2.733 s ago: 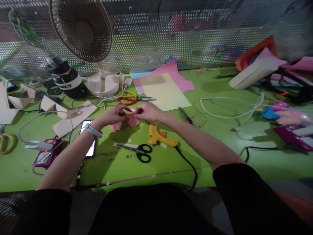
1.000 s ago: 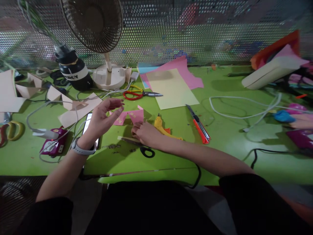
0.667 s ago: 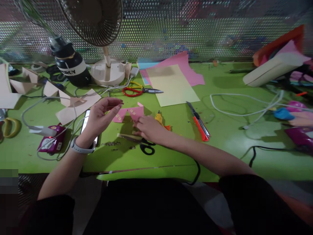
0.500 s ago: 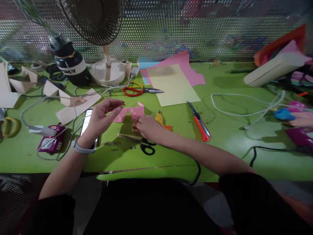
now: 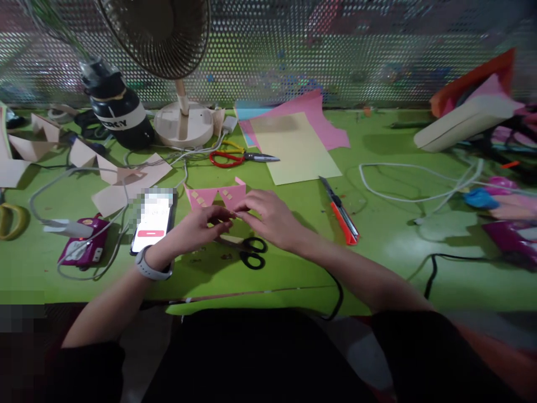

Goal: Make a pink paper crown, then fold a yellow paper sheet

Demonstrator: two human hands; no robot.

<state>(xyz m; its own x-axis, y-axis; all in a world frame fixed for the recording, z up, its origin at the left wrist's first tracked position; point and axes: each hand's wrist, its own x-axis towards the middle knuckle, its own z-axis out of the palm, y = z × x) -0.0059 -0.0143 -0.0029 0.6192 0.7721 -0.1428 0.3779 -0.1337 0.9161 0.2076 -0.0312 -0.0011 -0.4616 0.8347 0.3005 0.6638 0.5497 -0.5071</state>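
Observation:
My left hand (image 5: 200, 228) and my right hand (image 5: 273, 219) meet at the fingertips above the green table. Both are closed in a pinch around something tiny, too small to name. Just behind them stands a folded pink paper piece (image 5: 235, 196) with small tan squares on its face; its lower part is hidden by my fingers. Below the hands lie black-handled scissors (image 5: 253, 262), their blades partly covered by my left hand. A few small bits (image 5: 226, 257) lie beside the scissors.
A phone (image 5: 153, 224) lies by my left wrist. To the right is a red utility knife (image 5: 344, 221), blade exposed. Red-and-yellow scissors (image 5: 229, 158), coloured paper sheets (image 5: 300, 148), a fan (image 5: 183, 120) and a black bottle (image 5: 121, 115) stand or lie behind. Cables (image 5: 403, 196) cross the table.
My left hand has moved right and down, and my right hand has risen slightly, so their fingertips now meet. The yellow tool beside my right hand is now hidden, while the phone shows more.

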